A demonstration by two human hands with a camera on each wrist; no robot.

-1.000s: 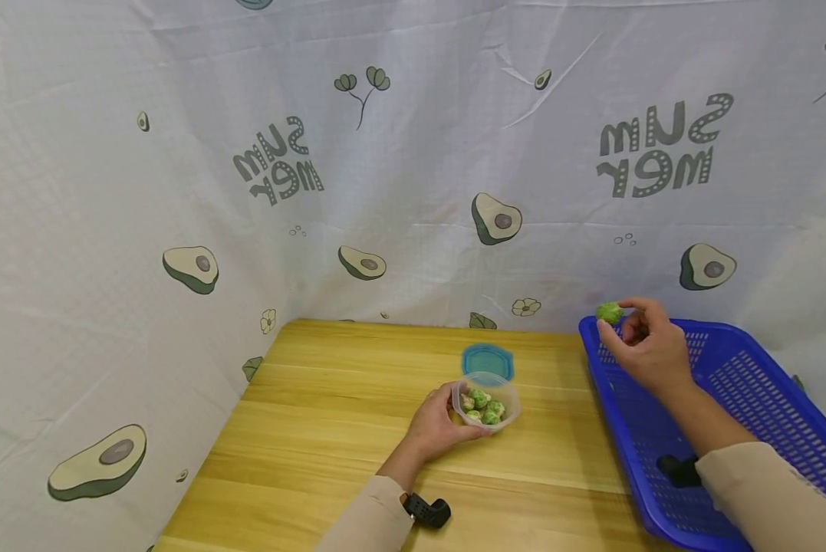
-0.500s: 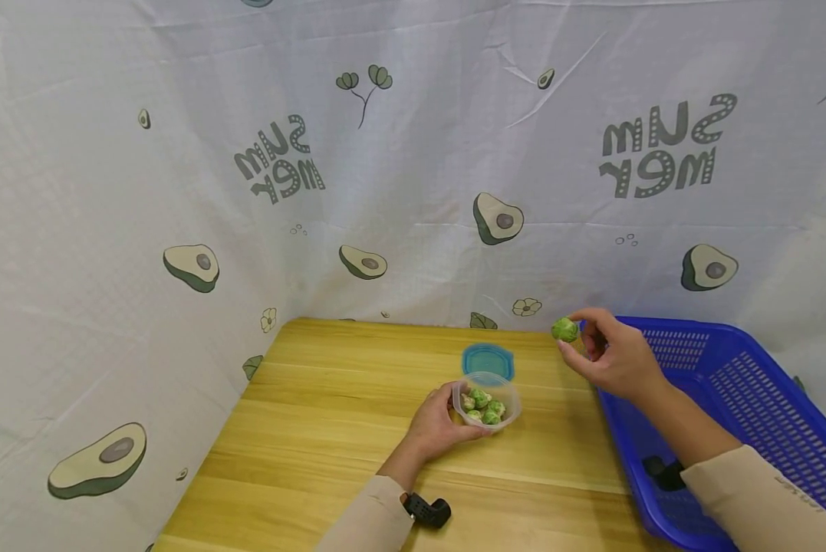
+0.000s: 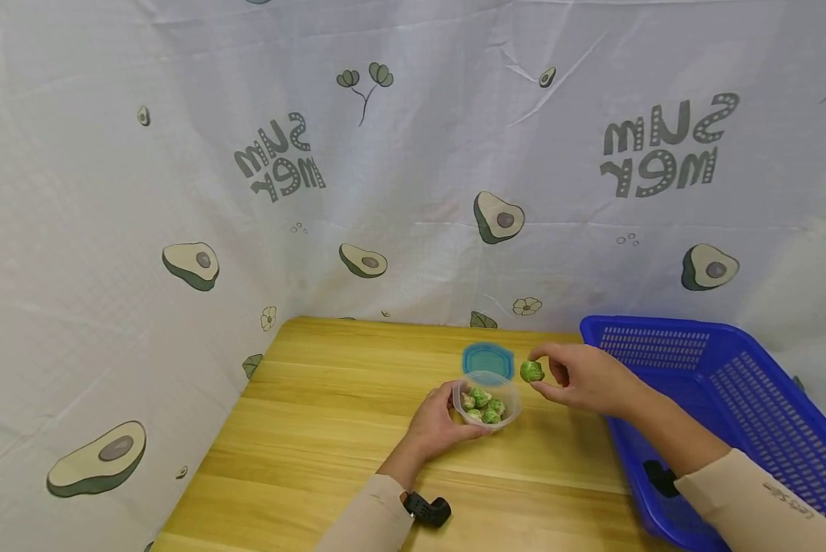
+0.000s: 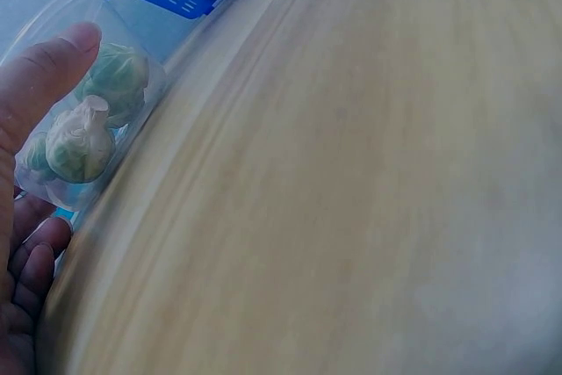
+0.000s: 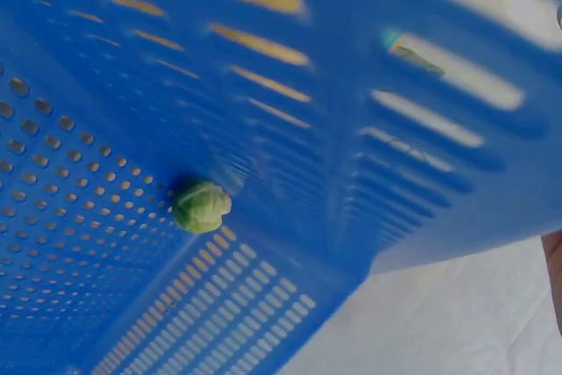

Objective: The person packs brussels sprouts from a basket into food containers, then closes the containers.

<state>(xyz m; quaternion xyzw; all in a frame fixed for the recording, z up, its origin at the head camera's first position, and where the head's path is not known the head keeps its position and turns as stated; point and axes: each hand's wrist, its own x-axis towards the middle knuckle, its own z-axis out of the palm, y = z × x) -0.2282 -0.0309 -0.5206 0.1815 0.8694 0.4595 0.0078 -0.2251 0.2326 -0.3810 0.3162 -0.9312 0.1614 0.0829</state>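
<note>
A small clear plastic container (image 3: 513,392) stands on the wooden table, holding several Brussels sprouts (image 4: 81,145). My left hand (image 3: 436,426) grips its left side, thumb at the front and fingers behind. Between thumb and index finger, my right hand (image 3: 585,374) pinches one green Brussels sprout (image 3: 531,372) just right of the container, slightly above its rim. Behind the container lies a blue lid (image 3: 487,360). In the right wrist view another Brussels sprout (image 5: 202,206) lies in a corner inside the blue basket (image 5: 290,217); only a sliver of the hand shows there.
The large perforated blue basket (image 3: 616,441) occupies the right side of the table, under my right forearm. A white curtain (image 3: 413,169) printed with avocados hangs behind and to the left. Bare wooden tabletop (image 3: 316,406) extends left of the container.
My right hand has moved left and down with the pinched Brussels sprout, from above the basket's rim to beside the container. The left hand and container have stayed in place.
</note>
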